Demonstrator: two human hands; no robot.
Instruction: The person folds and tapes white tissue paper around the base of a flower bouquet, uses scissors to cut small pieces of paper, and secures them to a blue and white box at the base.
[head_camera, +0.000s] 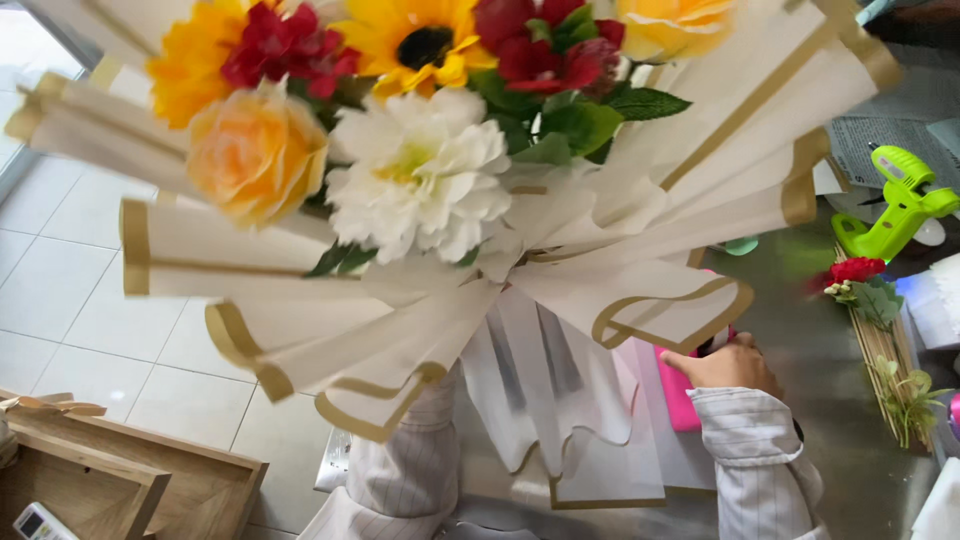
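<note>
I hold the bouquet (430, 190) up in front of me, its cream wrapping paper (620, 290) hiding my left hand, so I cannot tell its grip. My right hand (728, 366) rests curled on the pink object (678, 395) on the metal table (850, 420), near the green glue gun (900, 205).

Beside the wooden frame (120, 480), at its lower-left corner, a small white remote-like device (38, 522) with a tiny pale screen; no packages, labels or signs.

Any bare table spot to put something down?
Bare metal table between the right hand and the flower stems, running toward the near edge. Crowded: right edge with glue gun and stems; the bouquet covers the left.
</note>
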